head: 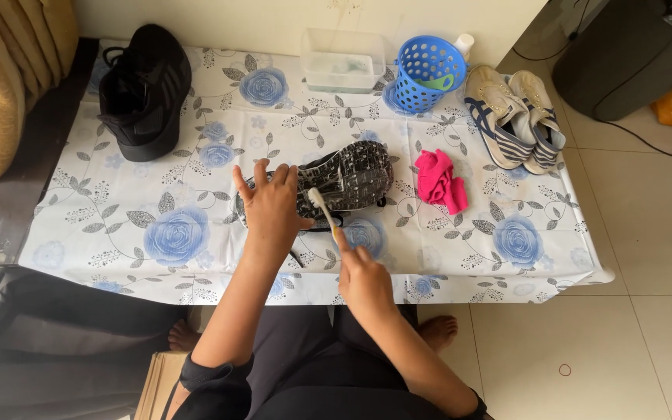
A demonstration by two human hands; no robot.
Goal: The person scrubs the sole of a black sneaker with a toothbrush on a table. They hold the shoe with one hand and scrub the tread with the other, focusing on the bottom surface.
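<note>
At ten o'clock on the bench (79, 233), which wears a cloth printed with blue roses, a black sneaker (143, 89) stands apart from the work. Near the centre, the left hand (270, 208) lies flat with fingers spread wide, pressing down on the heel end of an overturned shoe (348, 179), whose grey patterned sole faces up and whose toe points toward two o'clock. Just right of that hand, the right hand (363, 276) is closed around the handle of a toothbrush (322, 208); its white head is at the near edge of the sole, though whether the bristles touch cannot be told.

By my reading, the step in hand is scrubbing the sole, with the shoe pinned steady. The next move calls for the left hand to hold firm while the brush works along the tread grooves toward the toe, with short strokes so the shoe does not slide on the cloth.

At twelve o'clock sits a clear plastic tub (342, 61), with a blue perforated basket (428, 71) beside it. A pink rag (439, 180) lies at three o'clock of the shoe, and a pair of striped white sneakers (515, 117) rests at two o'clock.
</note>
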